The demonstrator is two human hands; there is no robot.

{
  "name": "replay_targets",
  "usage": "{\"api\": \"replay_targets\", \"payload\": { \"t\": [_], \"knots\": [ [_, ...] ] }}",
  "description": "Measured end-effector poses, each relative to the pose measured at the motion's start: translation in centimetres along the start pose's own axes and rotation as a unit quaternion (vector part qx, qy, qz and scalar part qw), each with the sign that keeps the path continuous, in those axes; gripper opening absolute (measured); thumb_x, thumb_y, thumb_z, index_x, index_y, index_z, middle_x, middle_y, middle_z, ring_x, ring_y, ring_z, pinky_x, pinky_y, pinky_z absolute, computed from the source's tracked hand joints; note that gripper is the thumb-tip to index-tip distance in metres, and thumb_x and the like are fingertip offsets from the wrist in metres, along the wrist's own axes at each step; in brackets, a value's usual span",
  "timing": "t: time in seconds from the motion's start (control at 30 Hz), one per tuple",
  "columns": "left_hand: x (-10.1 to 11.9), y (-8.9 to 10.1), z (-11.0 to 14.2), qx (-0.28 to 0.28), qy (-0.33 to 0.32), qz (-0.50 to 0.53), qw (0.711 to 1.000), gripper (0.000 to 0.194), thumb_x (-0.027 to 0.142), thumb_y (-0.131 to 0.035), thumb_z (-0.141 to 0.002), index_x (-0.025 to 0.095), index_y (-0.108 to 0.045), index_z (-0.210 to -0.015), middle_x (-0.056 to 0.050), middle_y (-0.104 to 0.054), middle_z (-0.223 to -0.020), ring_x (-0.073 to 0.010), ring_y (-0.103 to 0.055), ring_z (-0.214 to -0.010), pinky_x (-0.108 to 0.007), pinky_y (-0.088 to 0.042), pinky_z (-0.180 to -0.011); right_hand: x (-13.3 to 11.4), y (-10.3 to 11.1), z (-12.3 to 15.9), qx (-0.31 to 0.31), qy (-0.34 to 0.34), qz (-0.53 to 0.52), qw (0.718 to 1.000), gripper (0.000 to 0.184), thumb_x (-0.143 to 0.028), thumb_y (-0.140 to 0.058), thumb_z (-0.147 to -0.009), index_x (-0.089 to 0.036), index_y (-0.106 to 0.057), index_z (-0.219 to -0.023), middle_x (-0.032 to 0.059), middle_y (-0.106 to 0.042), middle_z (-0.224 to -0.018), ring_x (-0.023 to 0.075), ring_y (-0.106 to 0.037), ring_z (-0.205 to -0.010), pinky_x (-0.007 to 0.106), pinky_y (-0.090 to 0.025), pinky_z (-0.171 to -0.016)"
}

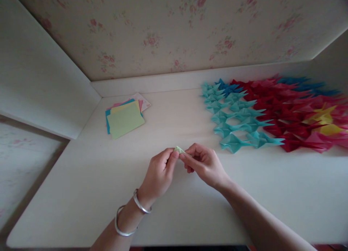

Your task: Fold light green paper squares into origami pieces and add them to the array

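Note:
A small folded piece of light green paper [178,149] is pinched between my two hands above the white table. My left hand [161,171] grips its left side, with the thumb pressed on the front. My right hand [202,164] holds its right side between thumb and forefinger, the other fingers curled underneath. Most of the paper is hidden behind my fingers, so its full folded shape does not show. Two silver bangles circle my left wrist.
Loose coloured sheets [126,120], pale green on top, lie at the back left. Rows of folded paper cranes [235,142] in turquoise, red, pink, blue and yellow cover the back right. A white ledge [152,83] runs along the flowered wall, and a white panel [46,69] stands at left.

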State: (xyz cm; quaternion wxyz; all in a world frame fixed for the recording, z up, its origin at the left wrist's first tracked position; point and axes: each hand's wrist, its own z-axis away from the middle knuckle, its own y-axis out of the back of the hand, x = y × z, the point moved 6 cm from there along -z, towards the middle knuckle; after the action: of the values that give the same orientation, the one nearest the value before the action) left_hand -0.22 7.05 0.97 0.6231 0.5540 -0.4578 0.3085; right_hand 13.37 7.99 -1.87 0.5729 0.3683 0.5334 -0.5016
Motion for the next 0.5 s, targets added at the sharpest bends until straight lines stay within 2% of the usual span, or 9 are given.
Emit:
{"api": "replay_targets", "payload": {
  "t": [0.2, 0.37, 0.5],
  "knots": [
    [-0.23, -0.24, 0.25, -0.023, 0.042, 0.050, 0.998, 0.031, 0.038, -0.040, -0.102, 0.020, -0.054, -0.081, 0.003, -0.053, -0.065, -0.0121, -0.044, -0.056, -0.024, -0.035, -0.056, 0.01, -1.05, 0.17, -0.043, 0.018, 0.018, 0.999, 0.034, -0.051, -0.055, -0.094, -0.020, -0.055, -0.082, -0.0020, -0.059, -0.062, 0.0111, -0.053, -0.054, 0.023, -0.041, -0.052],
    [-0.39, -0.49, 0.44, -0.040, 0.053, 0.057, 0.996, 0.031, 0.039, -0.041, -0.102, 0.020, -0.050, -0.079, 0.005, -0.045, -0.060, -0.0118, -0.039, -0.055, -0.024, -0.032, -0.054, -0.53, -0.80, 0.58, -0.007, 0.063, 0.113, 0.992, 0.035, -0.046, -0.049, -0.099, -0.020, -0.054, -0.077, -0.0041, -0.053, -0.056, 0.0098, -0.045, -0.051, 0.023, -0.035, -0.050],
    [-0.72, -0.68, 0.51, -0.046, 0.067, 0.073, 0.994, 0.031, 0.042, -0.039, -0.102, 0.021, -0.048, -0.080, 0.007, -0.039, -0.060, -0.0114, -0.036, -0.053, -0.024, -0.029, -0.052, -0.46, -0.95, 0.56, 0.000, 0.054, 0.091, 0.994, 0.034, -0.046, -0.050, -0.098, -0.020, -0.053, -0.076, -0.0055, -0.047, -0.055, 0.0093, -0.039, -0.048, 0.023, -0.029, -0.046]
  ]
}}
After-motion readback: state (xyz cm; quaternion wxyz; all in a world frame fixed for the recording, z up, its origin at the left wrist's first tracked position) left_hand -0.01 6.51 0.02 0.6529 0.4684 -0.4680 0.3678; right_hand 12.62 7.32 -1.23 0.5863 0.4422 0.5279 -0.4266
